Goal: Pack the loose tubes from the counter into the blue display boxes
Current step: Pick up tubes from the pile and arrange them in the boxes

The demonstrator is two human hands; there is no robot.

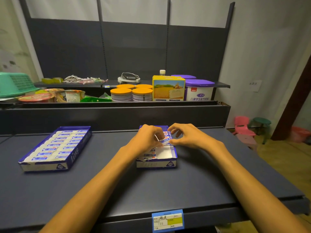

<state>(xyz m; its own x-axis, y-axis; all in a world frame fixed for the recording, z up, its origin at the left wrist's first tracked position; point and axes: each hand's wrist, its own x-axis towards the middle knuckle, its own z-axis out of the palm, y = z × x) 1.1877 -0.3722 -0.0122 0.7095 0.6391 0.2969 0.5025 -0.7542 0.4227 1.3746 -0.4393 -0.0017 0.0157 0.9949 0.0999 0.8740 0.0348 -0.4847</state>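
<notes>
Two blue display boxes stand on the dark counter. The left box (74, 156) is filled with two rows of white-and-blue tubes. The right box (170, 163) holds a column of tubes on its left side, and its white floor shows bare on the right. My left hand (148, 137) hovers over this box and grips a white-and-blue tube (164, 141) between its curled fingers. My right hand (186, 136) is beside it, thumb and fingertips pinching the tube's right end. Part of the box's contents is hidden under my hands.
A raised shelf behind the counter carries orange-lidded cans (131, 94), a yellow carton (168, 89), a purple-lidded tub (199, 90), noodle bowls (55, 95) and a green basket (15, 84). A price tag (167, 220) hangs on the counter's front edge. Small plastic chairs (242, 126) stand at right.
</notes>
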